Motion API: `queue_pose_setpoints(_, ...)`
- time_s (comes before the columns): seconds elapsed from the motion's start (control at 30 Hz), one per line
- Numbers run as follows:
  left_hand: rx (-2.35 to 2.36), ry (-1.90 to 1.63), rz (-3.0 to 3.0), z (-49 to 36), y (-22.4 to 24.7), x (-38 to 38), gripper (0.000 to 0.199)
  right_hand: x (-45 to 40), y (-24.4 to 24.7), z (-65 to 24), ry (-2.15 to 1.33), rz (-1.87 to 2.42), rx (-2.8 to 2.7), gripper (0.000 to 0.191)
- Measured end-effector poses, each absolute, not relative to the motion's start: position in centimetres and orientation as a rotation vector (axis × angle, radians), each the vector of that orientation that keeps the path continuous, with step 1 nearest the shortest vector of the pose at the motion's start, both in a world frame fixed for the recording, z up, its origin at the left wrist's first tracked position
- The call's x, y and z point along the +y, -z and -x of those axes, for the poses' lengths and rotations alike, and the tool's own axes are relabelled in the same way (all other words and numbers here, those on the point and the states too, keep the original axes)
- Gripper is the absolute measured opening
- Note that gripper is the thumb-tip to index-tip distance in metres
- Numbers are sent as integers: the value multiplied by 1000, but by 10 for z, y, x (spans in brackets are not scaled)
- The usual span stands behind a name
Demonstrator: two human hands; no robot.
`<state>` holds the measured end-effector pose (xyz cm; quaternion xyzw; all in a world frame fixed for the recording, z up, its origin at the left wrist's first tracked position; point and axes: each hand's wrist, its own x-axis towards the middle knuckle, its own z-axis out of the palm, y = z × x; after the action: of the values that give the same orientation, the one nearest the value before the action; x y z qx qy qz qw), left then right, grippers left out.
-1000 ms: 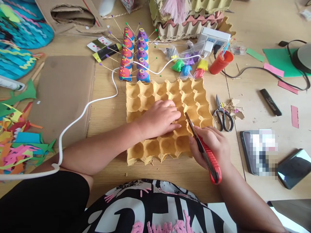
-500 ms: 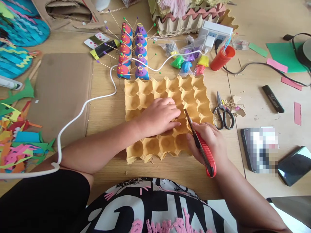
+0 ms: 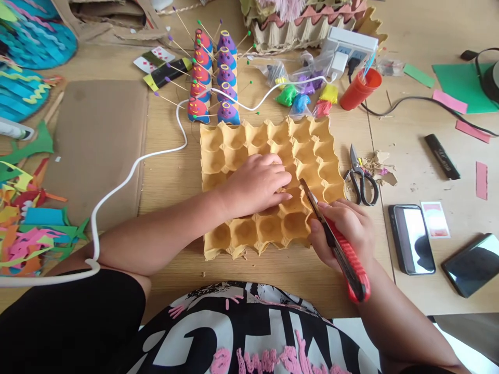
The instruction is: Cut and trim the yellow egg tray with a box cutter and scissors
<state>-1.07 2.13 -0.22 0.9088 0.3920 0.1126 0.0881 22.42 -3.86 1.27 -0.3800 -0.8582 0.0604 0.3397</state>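
Note:
A yellow egg tray point(image 3: 268, 228) lies on the wooden table in front of me, cups facing up. My left hand point(image 3: 259, 184) rests on its middle, fingers bent over the ridges and pressed onto the cardboard. Closed around a red utility knife point(image 3: 345, 252) is my right hand point(image 3: 346, 228), over the tray's right front corner. The knife's dark blade points up and left, its tip at the tray's cups just right of my left fingers. Whether the tip cuts into the cardboard is hard to tell.
Painted cone rows point(image 3: 226, 78) with pins stand behind the tray. Scissors point(image 3: 360, 179), a red cup point(image 3: 360, 88) and phones point(image 3: 412, 239) lie right. A white cable point(image 3: 136, 169) crosses my left arm's side; paper scraps point(image 3: 29, 244) and flat cardboard point(image 3: 101, 145) are left.
My right hand and the knife have moved slightly right and toward me, the blade tip sliding back along the tray. My left hand stays in place on the tray.

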Motion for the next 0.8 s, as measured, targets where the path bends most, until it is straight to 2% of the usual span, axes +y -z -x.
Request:
queue_pose_setpoints(0.3, 1169, -325, -2705, 11, 2, 21, 27, -36, -4, -228, -236, 1023, -2197, 26)
queue_pose_setpoints(0.5, 1175, -284, -2657, 11, -2, 21, 27, -46, -5, -234, -451, 1288, -1746, 20)
queue_pose_setpoints(0.67, 1185, -251, -2652, 10, -3, 22, 27, -49, -9, -234, -307, 1137, -1871, 14)
queue_pose_setpoints(0.8, 1182, -273, -2668, 10, -2, 22, 28, -49, -8, -235, -210, 1049, -1914, 24)
